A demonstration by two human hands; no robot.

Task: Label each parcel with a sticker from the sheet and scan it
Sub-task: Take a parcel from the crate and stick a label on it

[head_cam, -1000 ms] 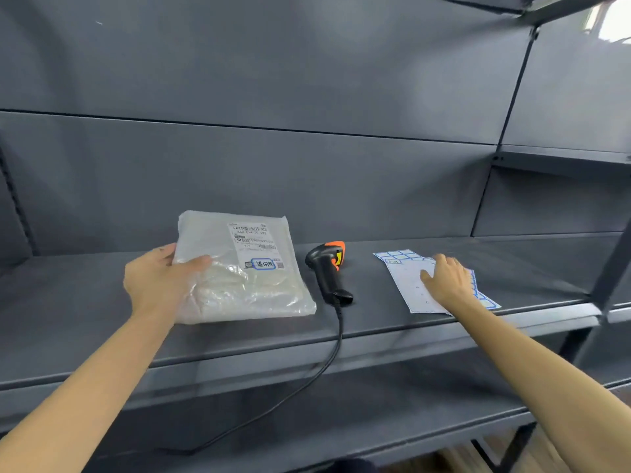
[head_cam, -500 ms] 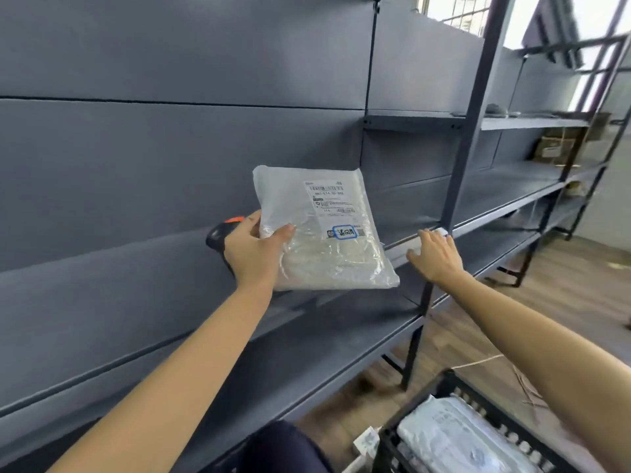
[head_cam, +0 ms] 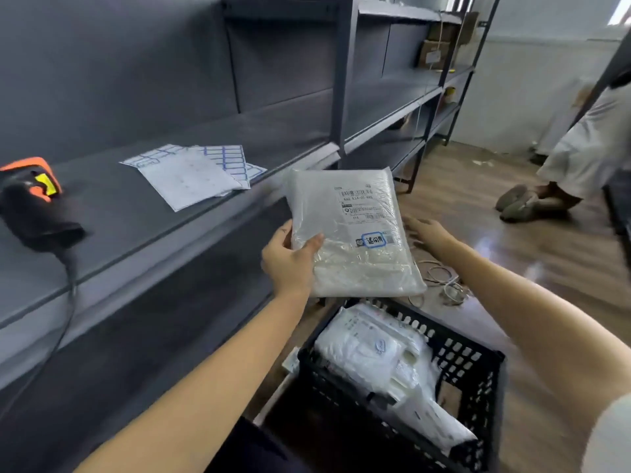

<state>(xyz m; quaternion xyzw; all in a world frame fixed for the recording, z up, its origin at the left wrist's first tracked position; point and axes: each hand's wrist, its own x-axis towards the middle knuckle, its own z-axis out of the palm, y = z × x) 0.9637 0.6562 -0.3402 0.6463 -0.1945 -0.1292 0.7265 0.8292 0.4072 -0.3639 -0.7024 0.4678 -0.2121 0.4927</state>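
My left hand [head_cam: 290,261] grips a white plastic parcel [head_cam: 355,264] by its left edge, thumb on top, and holds it in the air above a black crate [head_cam: 478,367]. The parcel carries a printed shipping label and a blue-bordered sticker [head_cam: 374,240]. My right hand [head_cam: 428,233] reaches out just beyond the parcel's right edge with straight fingers, partly hidden behind it and blurred. The sticker sheets [head_cam: 194,172] lie on the grey shelf [head_cam: 112,213]. The black and orange scanner [head_cam: 32,203] lies on the same shelf at far left.
Several white parcels [head_cam: 382,356] lie in the crate. A cable from the scanner hangs over the shelf edge. Coiled white cable [head_cam: 444,285] lies on the wooden floor. A person's legs and shoes [head_cam: 526,199] are at the right. Shelving posts stand behind.
My view has swung down and right. My left hand has carried the parcel off the shelf to above the crate. My right hand has left the sticker sheet.
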